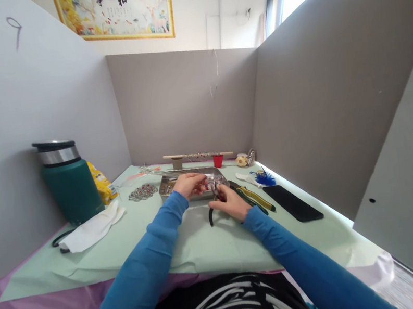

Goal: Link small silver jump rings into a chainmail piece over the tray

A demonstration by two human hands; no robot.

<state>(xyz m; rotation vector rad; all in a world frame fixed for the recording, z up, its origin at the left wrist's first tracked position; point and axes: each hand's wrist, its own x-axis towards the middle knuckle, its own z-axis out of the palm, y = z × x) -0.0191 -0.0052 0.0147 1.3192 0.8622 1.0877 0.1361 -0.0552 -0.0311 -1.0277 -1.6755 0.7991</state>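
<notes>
The left hand [191, 183] pinches a small silvery beaded piece [211, 181] over the shallow metal tray [166, 186]. Just beside it, the right hand [232, 204] is clamped on black-handled pliers [212, 216], whose jaws meet that piece.

a pale green desk [206, 244] carries a green flask [69, 185] at nine o'clock, a white cloth [92, 229] beside it, a metal tray [168, 186] at centre, a black phone [291, 202] at three o'clock.

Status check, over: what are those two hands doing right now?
Left hand grips a small beaded piece over the metal tray. Right hand holds black-handled pliers at it. Spare pliers and black phone lie right, clear of both.
</notes>
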